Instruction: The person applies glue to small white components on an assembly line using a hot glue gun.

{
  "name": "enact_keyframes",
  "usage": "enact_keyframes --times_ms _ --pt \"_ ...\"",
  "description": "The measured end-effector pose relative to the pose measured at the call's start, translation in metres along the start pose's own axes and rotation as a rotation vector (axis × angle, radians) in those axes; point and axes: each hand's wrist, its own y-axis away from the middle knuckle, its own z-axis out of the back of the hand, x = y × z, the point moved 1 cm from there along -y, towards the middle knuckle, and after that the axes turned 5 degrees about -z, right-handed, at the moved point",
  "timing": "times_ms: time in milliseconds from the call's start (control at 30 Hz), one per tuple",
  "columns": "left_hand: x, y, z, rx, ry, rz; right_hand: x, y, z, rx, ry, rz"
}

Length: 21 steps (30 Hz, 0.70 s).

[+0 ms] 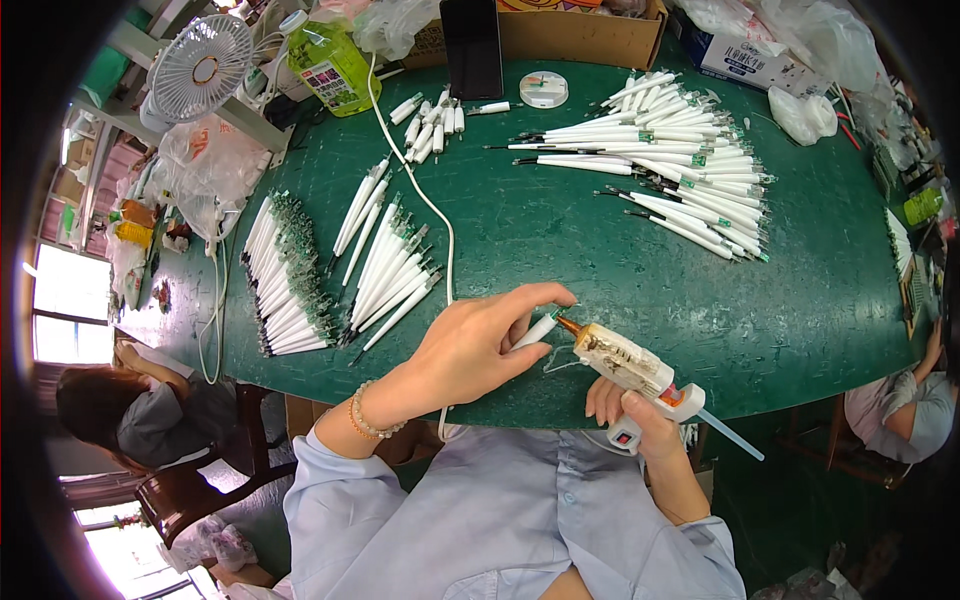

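Observation:
My left hand (470, 345) is closed round a slim white tube (536, 331) with a small green circuit-board end, pinched between thumb and fingers. In my right hand (645, 418) is a stained white glue gun (630, 362), gripped by its handle. Its brown nozzle (569, 325) is at the tube's green end; whether they touch I cannot tell. Out of the gun's back sticks a pale glue stick (733, 437). To the left of my left hand lie a loose bunch of white tubes (385, 285) and a tighter row of tubes (280, 290), both with green ends.
A large fan of white tubes (690, 165) with dark wires covers the far right of the green table (800, 270). Shorter white tubes (432, 128), a round white disc (543, 90), a phone (472, 45) and a green-yellow bottle (330, 65) stand farther back. A white cable (432, 205) crosses the table.

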Motion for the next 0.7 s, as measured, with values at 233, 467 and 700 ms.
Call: enact_keyframes --times_ms 233,467,700 --pt "0.001 0.000 -0.001 -0.035 -0.057 -0.063 0.001 0.000 -0.001 -0.019 0.003 -0.030" --pt "0.002 -0.001 -0.001 -0.040 -0.062 -0.069 -0.001 0.000 0.002 -0.023 -0.002 -0.028" --pt "0.002 -0.001 -0.001 -0.043 -0.071 -0.070 -0.008 0.002 0.010 0.085 -0.121 0.006"
